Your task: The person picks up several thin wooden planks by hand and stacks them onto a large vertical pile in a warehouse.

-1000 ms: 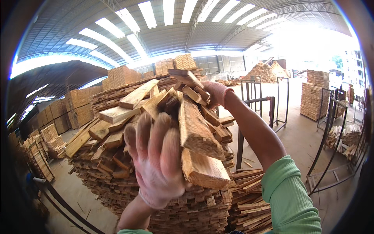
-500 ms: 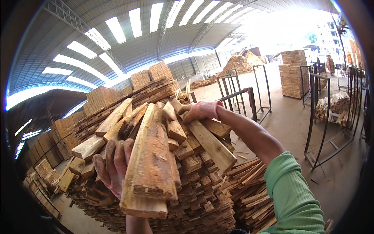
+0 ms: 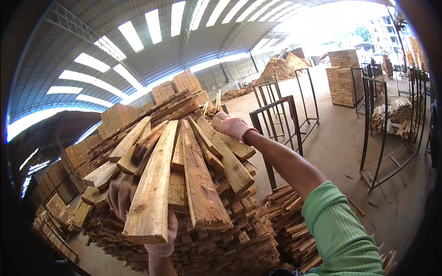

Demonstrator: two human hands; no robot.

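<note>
View from the head camera inside a roofed timber shed. The person carries an armful of rough, pale-brown sawn wooden slats (image 3: pixel 184 179), held lengthwise and raised in front of the chest. The left hand (image 3: pixel 133 216), in a pinkish work glove, sits under the near ends of the slats; it is mostly hidden behind the broad front board, so whether its grip is closed cannot be told, though it appears to bear the load from below. The right hand (image 3: pixel 230 125), in a like glove and on a bare forearm with a green knitted sleeve (image 3: pixel 338 230), reaches over to the far end of the bundle and rests on the top slats, its grip curled down upon them, seemingly to keep the loose pieces from sliding forward. Directly beneath the bundle rises a large stack of short layered wooden offcuts (image 3: pixel 221 239), and a lower stack lies just to the right of the bundle. To the right of the bundle stand dark metal frame racks (image 3: pixel 281 124) on the concrete floor (image 3: pixel 340 147); beyond the bundle, tall piles of sawn boards (image 3: pixel 343 78) line the shed under a corrugated roof with bright skylight strips (image 3: pixel 138 37)
</note>
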